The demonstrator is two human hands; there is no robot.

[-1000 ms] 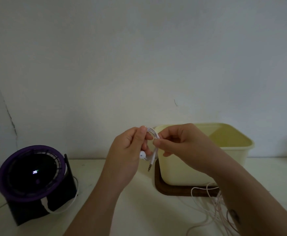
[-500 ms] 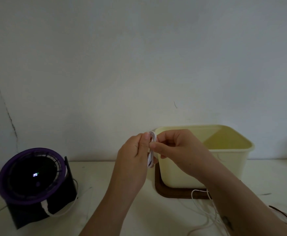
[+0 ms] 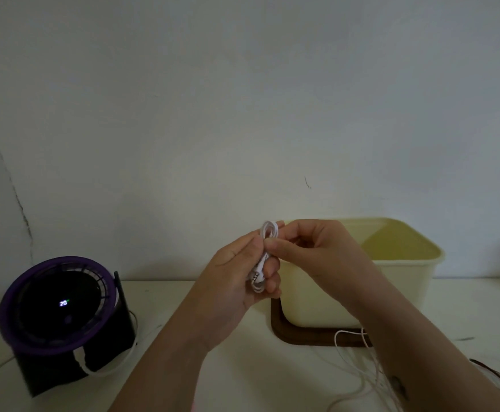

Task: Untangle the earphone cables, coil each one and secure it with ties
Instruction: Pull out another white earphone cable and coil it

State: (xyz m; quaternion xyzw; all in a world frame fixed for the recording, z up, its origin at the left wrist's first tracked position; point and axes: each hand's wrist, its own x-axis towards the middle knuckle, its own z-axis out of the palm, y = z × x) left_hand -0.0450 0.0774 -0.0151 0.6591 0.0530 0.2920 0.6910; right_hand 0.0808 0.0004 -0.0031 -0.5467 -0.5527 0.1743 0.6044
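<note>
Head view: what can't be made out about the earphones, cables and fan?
All head view.
Of the white earphone coil, earbuds and any tie: hidden in the grip of left hand and right hand.
The loose cables: behind the right forearm, cut by the bottom edge.
The fan display: digits too small, blurred.

I can see only the ends of the coiled white cable [image 3: 269, 230]; the left hand [image 3: 230, 283] and right hand [image 3: 314, 251] cover its middle. Loose cables [image 3: 335, 341] vanish behind the right forearm and off the bottom edge. The fan display [image 3: 63, 303] is too small to read.
</note>
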